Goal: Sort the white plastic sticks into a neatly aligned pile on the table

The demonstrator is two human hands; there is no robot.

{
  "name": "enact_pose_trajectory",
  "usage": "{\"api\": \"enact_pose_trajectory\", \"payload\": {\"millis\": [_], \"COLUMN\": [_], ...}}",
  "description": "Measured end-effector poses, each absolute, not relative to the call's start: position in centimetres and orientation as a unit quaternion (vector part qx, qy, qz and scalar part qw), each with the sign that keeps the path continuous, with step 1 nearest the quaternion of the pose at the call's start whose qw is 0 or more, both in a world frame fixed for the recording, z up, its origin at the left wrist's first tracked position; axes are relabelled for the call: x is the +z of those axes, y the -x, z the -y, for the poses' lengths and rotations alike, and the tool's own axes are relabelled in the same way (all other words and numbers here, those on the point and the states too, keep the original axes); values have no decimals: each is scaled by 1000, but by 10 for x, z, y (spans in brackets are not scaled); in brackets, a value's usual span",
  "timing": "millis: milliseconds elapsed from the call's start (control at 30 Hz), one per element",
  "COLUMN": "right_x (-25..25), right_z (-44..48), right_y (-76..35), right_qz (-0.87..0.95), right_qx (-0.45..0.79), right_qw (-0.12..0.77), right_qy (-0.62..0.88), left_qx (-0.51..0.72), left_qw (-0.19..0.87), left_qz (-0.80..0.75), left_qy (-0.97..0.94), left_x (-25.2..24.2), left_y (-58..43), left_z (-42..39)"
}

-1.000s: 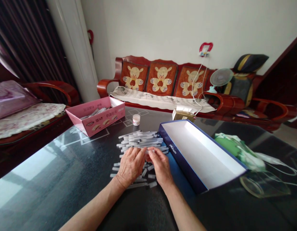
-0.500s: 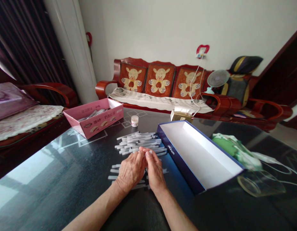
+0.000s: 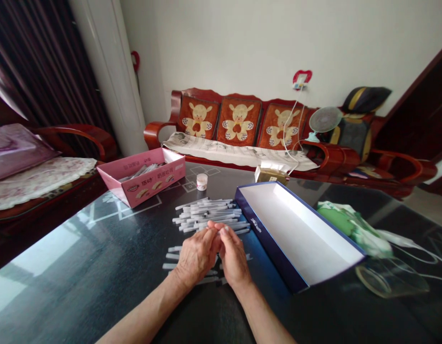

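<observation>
My left hand and my right hand meet above the near side of a heap of pens. The fingers of both are closed and pressed together at the tips; what they hold is hidden, apart from a small pale spot between them. The pens are slim, whitish and translucent, with some dark ends, lying roughly crosswise on the dark glossy table. Below and beside the hands, several pale pen shapes show on the tabletop, partly covered by my left hand.
A shallow blue box with a white inside stands right of the pens. Back left, a pink box holds more pens. A small round tub, a tissue box, a green-and-white bag and a clear container stand around.
The whole view has shifted slightly, with things a little lower in the picture. Both hands stay together over the pens, their fingers hardly changed.
</observation>
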State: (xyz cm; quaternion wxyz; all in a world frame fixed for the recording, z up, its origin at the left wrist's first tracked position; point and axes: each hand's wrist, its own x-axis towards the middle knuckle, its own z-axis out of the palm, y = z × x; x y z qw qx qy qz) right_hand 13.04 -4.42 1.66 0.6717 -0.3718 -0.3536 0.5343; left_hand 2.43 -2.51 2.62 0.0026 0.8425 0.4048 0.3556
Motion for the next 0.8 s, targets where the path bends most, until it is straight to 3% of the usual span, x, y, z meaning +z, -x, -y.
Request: {"api": "enact_pose_trajectory", "payload": {"millis": [533,800], "right_x": [25,25], "right_z": [42,41], "right_y": [-130,-141], "right_qz": [216,248], "right_qx": [528,548], "right_qw": [726,701], "right_qy": [384,383], "left_qx": [400,404], "left_qw": [38,188], "left_qz": [-375,-362], "left_qy": [-836,-819], "left_x": [10,27], "left_y": [-28,-28], "left_z": [23,26]}}
